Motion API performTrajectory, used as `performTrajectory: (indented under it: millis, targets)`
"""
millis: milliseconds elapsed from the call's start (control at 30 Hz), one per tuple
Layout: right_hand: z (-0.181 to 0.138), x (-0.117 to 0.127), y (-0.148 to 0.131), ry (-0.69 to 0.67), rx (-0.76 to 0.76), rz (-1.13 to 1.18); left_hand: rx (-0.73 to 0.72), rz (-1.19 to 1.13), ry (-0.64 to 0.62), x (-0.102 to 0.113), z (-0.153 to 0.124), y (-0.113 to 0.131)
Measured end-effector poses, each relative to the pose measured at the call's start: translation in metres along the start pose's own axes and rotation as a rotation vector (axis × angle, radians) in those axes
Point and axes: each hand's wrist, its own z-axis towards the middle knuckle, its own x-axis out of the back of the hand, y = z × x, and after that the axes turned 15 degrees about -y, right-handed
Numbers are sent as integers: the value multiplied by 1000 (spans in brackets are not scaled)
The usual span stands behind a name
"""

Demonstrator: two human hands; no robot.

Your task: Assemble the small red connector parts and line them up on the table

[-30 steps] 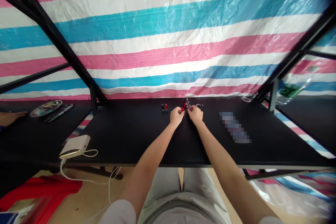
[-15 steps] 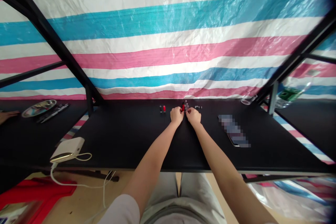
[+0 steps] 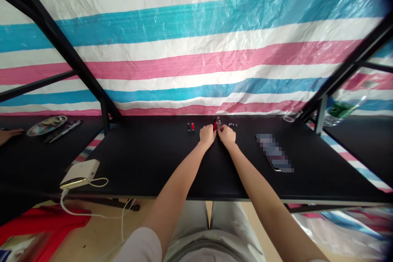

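Observation:
My left hand [image 3: 207, 135] and my right hand [image 3: 227, 135] rest close together near the table's far side, fingers bent inward and nearly meeting. At the left fingertips stands a small cluster of red and black cylinders [image 3: 215, 124]. Pale, clear-looking small pieces [image 3: 219, 123] stand just beside them, by the right fingertips. What each hand pinches is too small and partly hidden to make out. Left of my hands, a small black cylinder [image 3: 188, 127] and a small red cylinder [image 3: 193, 127] stand upright. Several tiny shiny pieces [image 3: 232, 125] lie in a row on the right.
A phone [image 3: 273, 153] lies right on the black table [image 3: 138, 155]; a clear cup [image 3: 291, 115] is behind it. At left are a white device with a cable [image 3: 80, 174], a metal plate [image 3: 47, 125], pens [image 3: 65, 132] and another person's hand [image 3: 10, 134]. A bottle [image 3: 344, 108] lies far right.
Both hands stay almost in place, with only slight finger movement at the cluster. The whole view has shifted very slightly.

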Motion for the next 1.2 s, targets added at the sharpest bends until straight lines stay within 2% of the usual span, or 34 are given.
performTrajectory:
  millis: [200,333,400,533,633,733,867,1033,1100,1200]
  targets:
    - [-6,7,-3,-10,-11,-36,-53,70,-79,10,-19,-5]
    - [-18,12,-5,-46,-46,-9,-35,23,-98,22,-35,-17]
    - [-28,10,-6,9,17,77,20,-13,-57,29,-41,-25]
    - [-49,-8,-9,210,256,279,134,-88,35,39,-48,-41]
    - [-57,-19,-8,222,375,321,181,-110,35,42,-48,-50]
    - [-57,-22,-5,237,399,340,169,-157,105,42,-45,-55]
    - [-55,-23,-3,247,472,375,52,-447,220,40,-43,-55]
    - [-58,-25,-8,186,652,396,-99,-1147,142,26,-50,-40]
    - [-61,-25,-10,146,666,393,-113,-1308,136,19,-55,-35]
    - [-69,-20,-14,82,623,367,-116,-1433,134,13,-61,-33]
